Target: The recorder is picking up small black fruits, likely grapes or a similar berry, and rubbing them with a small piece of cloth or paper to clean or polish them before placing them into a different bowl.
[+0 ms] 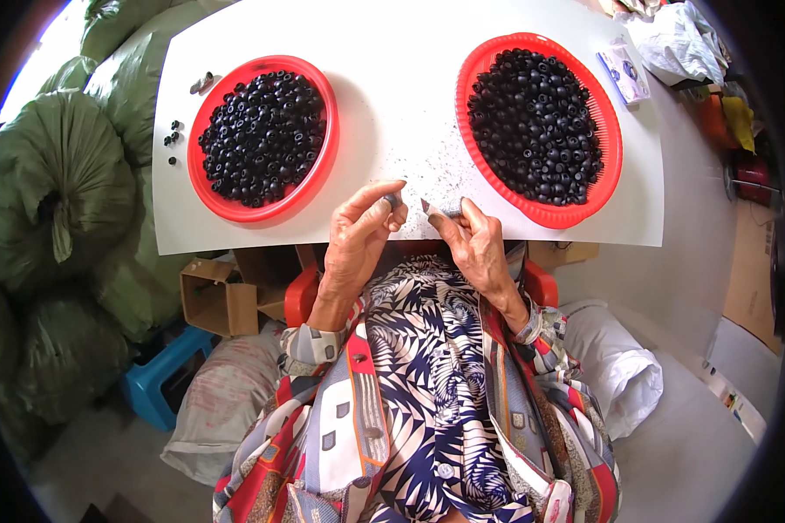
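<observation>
The person wears a loose, brightly patterned shirt (427,392). Its front panel is dark navy with a cream leaf or fern print, and a row of small pale buttons runs down the middle. To either side the cloth changes to blocks of red, orange, grey and white with geometric shapes and thin stripes. The long sleeves carry the same multicoloured pattern and end in cuffs at the wrists, the left cuff (310,342) mostly grey and cream, the right cuff (532,327) striped in red and white.
</observation>
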Demonstrator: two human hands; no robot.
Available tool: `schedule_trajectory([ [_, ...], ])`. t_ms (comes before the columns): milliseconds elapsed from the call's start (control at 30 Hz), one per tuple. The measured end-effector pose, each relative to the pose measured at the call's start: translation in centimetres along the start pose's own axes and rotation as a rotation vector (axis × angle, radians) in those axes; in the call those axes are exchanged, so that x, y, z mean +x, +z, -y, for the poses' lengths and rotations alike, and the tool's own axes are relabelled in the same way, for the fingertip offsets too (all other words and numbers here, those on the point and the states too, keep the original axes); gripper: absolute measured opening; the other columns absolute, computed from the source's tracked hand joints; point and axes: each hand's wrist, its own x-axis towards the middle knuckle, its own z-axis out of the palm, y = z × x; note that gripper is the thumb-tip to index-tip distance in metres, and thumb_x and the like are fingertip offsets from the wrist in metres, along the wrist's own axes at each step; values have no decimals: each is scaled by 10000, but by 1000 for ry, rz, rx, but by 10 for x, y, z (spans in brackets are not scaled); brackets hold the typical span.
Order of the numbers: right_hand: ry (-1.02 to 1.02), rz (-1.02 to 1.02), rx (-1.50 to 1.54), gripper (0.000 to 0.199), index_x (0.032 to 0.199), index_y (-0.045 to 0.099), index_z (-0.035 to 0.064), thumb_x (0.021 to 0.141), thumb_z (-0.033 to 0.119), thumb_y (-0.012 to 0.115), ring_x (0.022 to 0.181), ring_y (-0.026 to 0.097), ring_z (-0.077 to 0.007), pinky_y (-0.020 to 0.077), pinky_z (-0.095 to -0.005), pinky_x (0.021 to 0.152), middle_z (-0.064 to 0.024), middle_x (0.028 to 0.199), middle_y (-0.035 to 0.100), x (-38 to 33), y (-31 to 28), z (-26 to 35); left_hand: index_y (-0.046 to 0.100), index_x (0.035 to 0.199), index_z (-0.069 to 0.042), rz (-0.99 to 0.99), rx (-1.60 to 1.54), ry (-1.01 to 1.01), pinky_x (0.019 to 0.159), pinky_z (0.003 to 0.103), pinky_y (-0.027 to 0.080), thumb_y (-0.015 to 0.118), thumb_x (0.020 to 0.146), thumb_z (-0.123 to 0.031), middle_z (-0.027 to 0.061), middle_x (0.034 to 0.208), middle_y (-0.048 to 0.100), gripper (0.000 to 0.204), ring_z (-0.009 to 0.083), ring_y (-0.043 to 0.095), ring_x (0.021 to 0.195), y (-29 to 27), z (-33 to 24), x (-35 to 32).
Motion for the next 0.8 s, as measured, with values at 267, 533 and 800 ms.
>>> schedule_trajectory([
  [267, -70, 30, -101, 146, 1010, 692, 73, 886, 68, 616, 634, 644, -300, 440, -363, 528, -138, 727, 533, 2, -1, -1, 612, 1155, 53, 100, -67, 52, 816, 259, 468, 564, 948, -51, 86, 1118, 574, 236, 141, 552, 930, -7, 5, 1],
  [533, -53, 50, -123, 162, 1019, 703, 87, 885, 73, 612, 607, 623, -276, 427, -358, 521, -138, 736, 494, 2, -3, 0, 645, 1093, 8, 109, -85, 107, 668, 242, 385, 579, 922, -30, 94, 1099, 562, 187, 160, 462, 794, -9, 8, 2],
  [800, -28, 19, -51, 109, 971, 679, 37, 888, 84, 625, 555, 585, -289, 426, -361, 513, -147, 647, 543, 3, -1, -4, 668, 1053, 4, 89, -37, 97, 658, 249, 393, 587, 902, 0, 106, 1065, 574, 172, 172, 477, 754, -7, 12, 2],
])
